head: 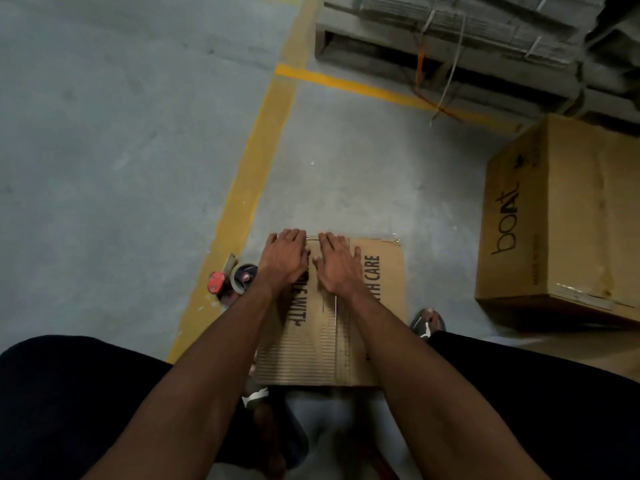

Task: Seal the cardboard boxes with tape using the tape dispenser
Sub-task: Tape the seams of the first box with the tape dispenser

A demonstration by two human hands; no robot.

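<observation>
Cardboard box on the grey floor, printed top up, with left hand and right hand side by side, fingers straight and pressed flat along its far edge. Just left of the box, tape dispenser lying on a yellow floor line, untouched. Well right of the box, a larger carton.

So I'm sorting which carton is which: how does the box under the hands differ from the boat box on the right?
The box under the hands carries bold capital lettering reading CARE; the boat box carries a thin lowercase logo. Both the left hand and right hand press flat on the first; nobody touches the second. The tape dispenser lies beside the first, far from the second. Both are plain brown cardboard on the floor.
</observation>
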